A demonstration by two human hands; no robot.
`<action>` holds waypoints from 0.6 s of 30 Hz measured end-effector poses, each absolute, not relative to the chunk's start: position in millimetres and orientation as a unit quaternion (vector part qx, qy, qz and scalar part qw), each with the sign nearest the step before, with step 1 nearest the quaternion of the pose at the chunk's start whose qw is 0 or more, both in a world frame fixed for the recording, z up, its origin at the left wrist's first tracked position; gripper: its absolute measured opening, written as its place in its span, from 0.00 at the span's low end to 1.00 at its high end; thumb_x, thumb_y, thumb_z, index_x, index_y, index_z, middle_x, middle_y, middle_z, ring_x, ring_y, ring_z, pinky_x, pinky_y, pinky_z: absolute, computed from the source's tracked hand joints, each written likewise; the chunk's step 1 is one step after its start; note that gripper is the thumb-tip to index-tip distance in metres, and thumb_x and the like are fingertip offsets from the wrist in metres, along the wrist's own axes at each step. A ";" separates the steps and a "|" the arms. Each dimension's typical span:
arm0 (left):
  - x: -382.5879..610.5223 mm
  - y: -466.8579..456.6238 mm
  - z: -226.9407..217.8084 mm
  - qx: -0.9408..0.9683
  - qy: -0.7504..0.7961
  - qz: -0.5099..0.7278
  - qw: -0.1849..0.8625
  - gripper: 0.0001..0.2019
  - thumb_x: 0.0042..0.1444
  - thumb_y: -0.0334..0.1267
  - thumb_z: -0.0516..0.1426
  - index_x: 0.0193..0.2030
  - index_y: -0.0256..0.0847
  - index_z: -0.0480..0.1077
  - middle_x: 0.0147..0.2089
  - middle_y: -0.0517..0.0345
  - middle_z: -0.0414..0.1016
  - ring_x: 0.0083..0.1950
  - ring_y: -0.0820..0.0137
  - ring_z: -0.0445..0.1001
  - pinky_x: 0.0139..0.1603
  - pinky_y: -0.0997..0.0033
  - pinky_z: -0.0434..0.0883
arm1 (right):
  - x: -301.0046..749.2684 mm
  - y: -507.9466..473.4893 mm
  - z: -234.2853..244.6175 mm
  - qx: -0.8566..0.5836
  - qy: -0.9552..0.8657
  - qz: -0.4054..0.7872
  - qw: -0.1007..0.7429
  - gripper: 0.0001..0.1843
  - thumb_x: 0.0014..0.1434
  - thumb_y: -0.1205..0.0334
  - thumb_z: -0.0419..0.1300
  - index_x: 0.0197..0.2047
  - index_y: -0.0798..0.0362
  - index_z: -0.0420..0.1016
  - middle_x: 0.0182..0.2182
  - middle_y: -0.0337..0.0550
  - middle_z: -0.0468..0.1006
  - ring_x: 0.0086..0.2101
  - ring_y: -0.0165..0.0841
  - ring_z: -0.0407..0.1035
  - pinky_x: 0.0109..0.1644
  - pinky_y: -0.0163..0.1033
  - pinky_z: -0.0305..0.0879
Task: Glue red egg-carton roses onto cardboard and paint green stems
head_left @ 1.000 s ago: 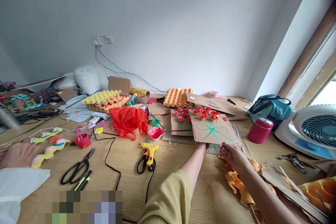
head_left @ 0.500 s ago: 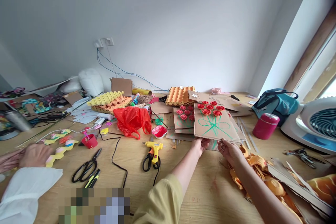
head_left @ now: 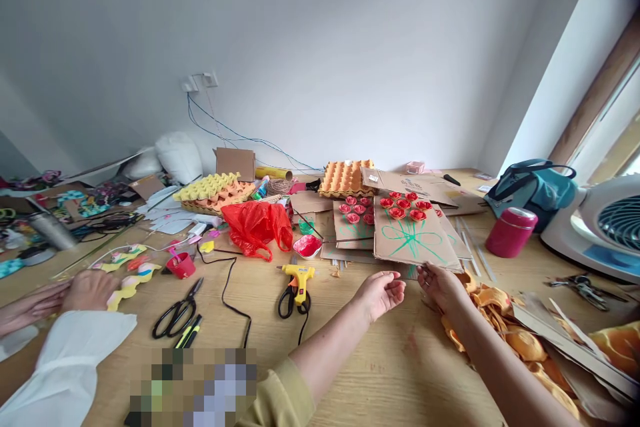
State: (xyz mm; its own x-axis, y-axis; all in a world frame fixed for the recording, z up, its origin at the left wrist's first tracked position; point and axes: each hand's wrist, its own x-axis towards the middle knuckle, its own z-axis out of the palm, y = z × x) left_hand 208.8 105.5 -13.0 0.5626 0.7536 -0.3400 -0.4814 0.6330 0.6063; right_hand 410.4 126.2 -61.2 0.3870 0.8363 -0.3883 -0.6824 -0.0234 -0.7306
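Note:
A cardboard panel (head_left: 415, 240) with green painted stems and red paper roses lies tilted on other cardboard on the wooden table (head_left: 380, 373). My right hand (head_left: 440, 283) pinches its near edge. My left hand (head_left: 383, 292) hovers just short of that edge, palm up, fingers loosely curled and apart, holding nothing. A second rose panel (head_left: 354, 221) lies just left of the first.
A yellow glue gun (head_left: 299, 276) and black scissors (head_left: 179, 312) lie to the left, with a red bag (head_left: 256, 225), egg trays (head_left: 346, 178), a pink tin (head_left: 511, 232), a fan (head_left: 603, 227) and orange scraps (head_left: 500, 320). Another person's hands (head_left: 75, 293) rest at far left.
My left hand has let go of the panel's near edge and drawn back towards me. The panel has settled lower onto the pile, with my right hand on it.

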 end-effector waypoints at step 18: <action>118.0 15.3 5.0 0.170 0.332 0.351 0.859 0.04 0.62 0.29 0.57 0.38 0.32 0.73 0.29 0.54 0.76 0.26 0.77 0.73 0.29 0.78 0.65 | 407.4 138.7 -52.9 -0.489 -0.025 0.484 0.725 0.19 0.67 0.56 0.61 0.58 0.53 0.71 0.54 0.49 0.74 0.48 0.39 0.73 0.49 0.51 0.74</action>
State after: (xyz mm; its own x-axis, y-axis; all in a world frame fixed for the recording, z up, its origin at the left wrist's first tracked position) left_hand 118.0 15.3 5.0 0.5340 0.7153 -0.4508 -0.4892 0.6962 0.5253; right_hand 407.4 138.7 -52.9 0.5300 0.7270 -0.4366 -0.6773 0.0531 -0.7338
